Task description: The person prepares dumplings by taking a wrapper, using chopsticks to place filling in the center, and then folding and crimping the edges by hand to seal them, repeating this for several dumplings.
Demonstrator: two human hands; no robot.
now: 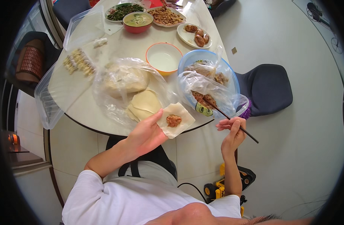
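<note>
On my left hand [148, 132] lies a thin square dough wrapper [184, 119], held at its left side by the thumb and fingers. A lump of minced meat filling [173, 120] sits in its middle. My right hand [235, 129] grips a dark chopstick [225, 114], whose far end reaches the meat filling [208, 100] in a clear plastic bag [197, 81]. That bag rests in a light blue basin [181, 60]. Just beyond my left hand is a stack of wrappers [144, 101], beside more dough [125, 77] in a plastic bag [104, 104].
An orange-rimmed bowl [164, 57] holds pale liquid. Rows of folded dumplings [80, 62] sit at the left by a clear plastic tray [49, 112]. Farther back are a soup bowl [136, 29] and plates of food [189, 39]. A dark chair [270, 87] stands right of the table.
</note>
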